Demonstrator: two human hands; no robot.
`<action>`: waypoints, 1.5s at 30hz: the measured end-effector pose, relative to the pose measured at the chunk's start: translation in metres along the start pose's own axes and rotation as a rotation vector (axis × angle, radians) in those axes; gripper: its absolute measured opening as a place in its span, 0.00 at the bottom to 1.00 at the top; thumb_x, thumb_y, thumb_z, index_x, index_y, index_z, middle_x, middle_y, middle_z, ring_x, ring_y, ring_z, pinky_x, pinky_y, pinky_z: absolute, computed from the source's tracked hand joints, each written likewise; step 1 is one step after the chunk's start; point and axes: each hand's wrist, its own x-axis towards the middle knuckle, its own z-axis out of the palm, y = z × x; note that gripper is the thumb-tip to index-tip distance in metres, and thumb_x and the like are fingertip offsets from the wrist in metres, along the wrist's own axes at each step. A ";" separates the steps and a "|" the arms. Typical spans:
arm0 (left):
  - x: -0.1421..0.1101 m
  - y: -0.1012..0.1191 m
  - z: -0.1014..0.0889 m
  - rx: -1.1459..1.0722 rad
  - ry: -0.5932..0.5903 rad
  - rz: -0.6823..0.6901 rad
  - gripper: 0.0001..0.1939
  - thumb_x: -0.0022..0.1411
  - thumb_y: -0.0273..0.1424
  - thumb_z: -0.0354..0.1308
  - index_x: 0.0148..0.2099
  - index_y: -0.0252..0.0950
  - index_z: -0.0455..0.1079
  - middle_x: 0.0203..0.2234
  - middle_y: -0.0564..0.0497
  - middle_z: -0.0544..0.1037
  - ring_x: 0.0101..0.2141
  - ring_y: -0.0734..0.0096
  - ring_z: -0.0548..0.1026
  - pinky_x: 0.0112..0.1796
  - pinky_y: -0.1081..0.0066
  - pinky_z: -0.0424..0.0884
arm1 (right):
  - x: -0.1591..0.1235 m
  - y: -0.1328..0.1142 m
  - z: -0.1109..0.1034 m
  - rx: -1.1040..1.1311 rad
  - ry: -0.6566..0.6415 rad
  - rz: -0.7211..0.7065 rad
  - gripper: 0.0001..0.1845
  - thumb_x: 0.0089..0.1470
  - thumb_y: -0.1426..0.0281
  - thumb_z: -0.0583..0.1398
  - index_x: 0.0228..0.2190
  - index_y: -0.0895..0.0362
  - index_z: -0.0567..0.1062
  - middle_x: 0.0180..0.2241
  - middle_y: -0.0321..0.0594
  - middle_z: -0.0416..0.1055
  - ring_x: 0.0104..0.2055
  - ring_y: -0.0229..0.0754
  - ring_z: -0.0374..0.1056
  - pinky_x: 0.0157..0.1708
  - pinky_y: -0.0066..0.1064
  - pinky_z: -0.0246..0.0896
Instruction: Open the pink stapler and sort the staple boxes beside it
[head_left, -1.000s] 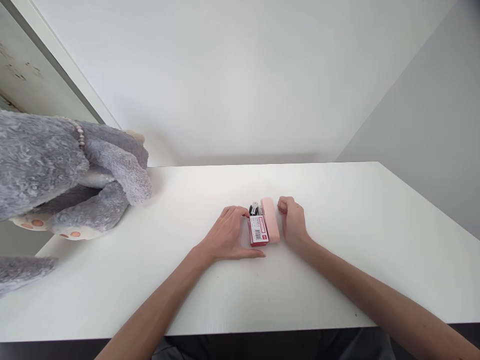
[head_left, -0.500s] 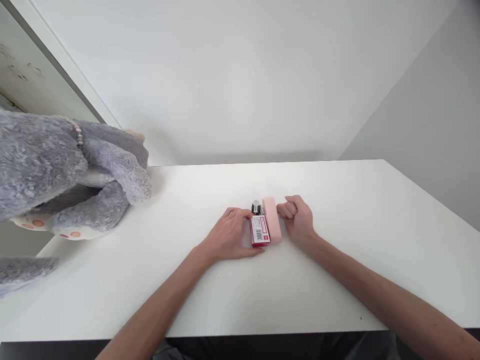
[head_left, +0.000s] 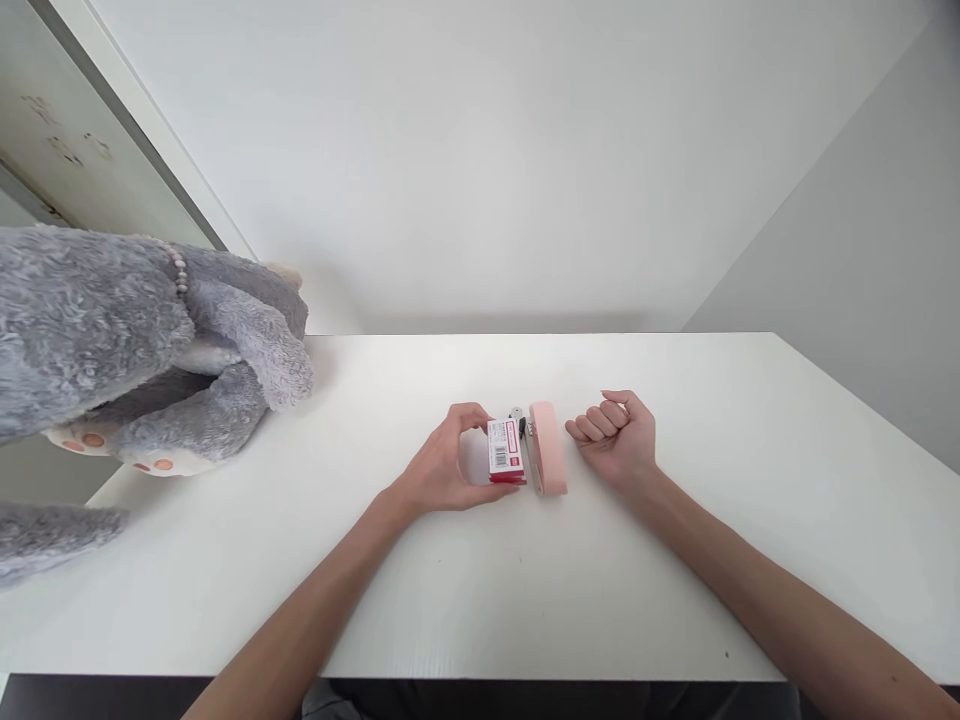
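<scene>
A small red and white box (head_left: 505, 450) with a barcode label is pinched between the thumb and fingers of my left hand (head_left: 442, 466), tilted up off the white table (head_left: 525, 590). Just right of it a pink stapler (head_left: 547, 447) lies on the table, with a dark metal part showing at its far end. My right hand (head_left: 619, 436) rests on the table to the right of the stapler, a little apart from it. Its fingers are curled into a loose fist, palm turned up, with nothing visible in it.
A large grey plush toy (head_left: 127, 345) with pink paw pads sits at the table's far left corner, partly hanging over the edge. A white wall runs behind the table, and a grey wall stands to the right.
My left hand has closed on the red box and lifted it up and leftward, away from the stapler. My right hand has drawn back to the right and rolled palm up, still curled.
</scene>
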 end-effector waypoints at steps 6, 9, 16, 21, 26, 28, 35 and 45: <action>0.000 -0.015 -0.023 0.065 0.041 -0.152 0.45 0.53 0.46 0.75 0.63 0.45 0.52 0.57 0.43 0.72 0.57 0.53 0.76 0.57 0.54 0.72 | 0.001 -0.003 -0.003 0.103 0.039 0.043 0.31 0.54 0.72 0.58 0.21 0.54 0.36 0.21 0.28 0.27 0.27 0.39 0.24 0.21 0.35 0.36; -0.001 -0.025 -0.040 0.080 0.017 -0.258 0.47 0.54 0.47 0.74 0.66 0.47 0.49 0.54 0.45 0.77 0.56 0.53 0.76 0.57 0.54 0.70 | 0.001 -0.004 -0.004 0.151 0.064 0.065 0.31 0.54 0.72 0.58 0.22 0.54 0.36 0.22 0.28 0.27 0.27 0.39 0.23 0.21 0.36 0.34; -0.003 -0.039 -0.063 0.125 0.013 -0.365 0.50 0.50 0.45 0.75 0.68 0.48 0.51 0.57 0.44 0.76 0.58 0.52 0.74 0.58 0.54 0.68 | 0.005 -0.003 -0.010 0.214 0.042 0.119 0.30 0.54 0.72 0.58 0.22 0.54 0.37 0.23 0.28 0.27 0.26 0.37 0.23 0.20 0.37 0.27; -0.004 -0.042 -0.063 0.064 0.064 -0.390 0.51 0.49 0.47 0.77 0.68 0.49 0.53 0.56 0.45 0.77 0.59 0.53 0.74 0.60 0.53 0.66 | 0.007 -0.003 -0.015 0.244 -0.016 0.143 0.30 0.55 0.70 0.58 0.22 0.54 0.38 0.23 0.28 0.28 0.25 0.36 0.23 0.20 0.37 0.25; -0.005 -0.053 -0.067 -0.043 0.143 -0.384 0.50 0.50 0.45 0.76 0.68 0.49 0.52 0.52 0.47 0.80 0.56 0.57 0.76 0.62 0.52 0.64 | 0.008 -0.003 -0.019 0.261 -0.085 0.164 0.30 0.56 0.69 0.58 0.21 0.54 0.39 0.22 0.28 0.29 0.24 0.35 0.22 0.20 0.36 0.24; -0.007 -0.055 -0.071 -0.041 0.142 -0.385 0.49 0.51 0.46 0.75 0.68 0.49 0.52 0.52 0.47 0.80 0.56 0.57 0.76 0.63 0.52 0.63 | 0.007 -0.003 -0.019 0.286 -0.086 0.180 0.30 0.56 0.69 0.58 0.21 0.53 0.39 0.22 0.28 0.28 0.24 0.35 0.22 0.20 0.36 0.24; -0.030 -0.053 -0.096 0.084 0.102 -0.399 0.49 0.50 0.50 0.75 0.68 0.49 0.56 0.58 0.44 0.78 0.63 0.50 0.72 0.62 0.50 0.66 | 0.004 -0.005 -0.017 0.351 -0.044 0.204 0.29 0.56 0.69 0.59 0.22 0.53 0.39 0.23 0.28 0.30 0.24 0.35 0.23 0.20 0.35 0.24; -0.055 -0.060 -0.117 0.176 0.155 -0.345 0.47 0.55 0.47 0.72 0.70 0.45 0.54 0.64 0.42 0.71 0.67 0.51 0.66 0.68 0.48 0.59 | 0.006 -0.005 -0.022 0.349 -0.081 0.191 0.29 0.56 0.68 0.59 0.22 0.53 0.40 0.22 0.28 0.30 0.24 0.35 0.24 0.19 0.35 0.28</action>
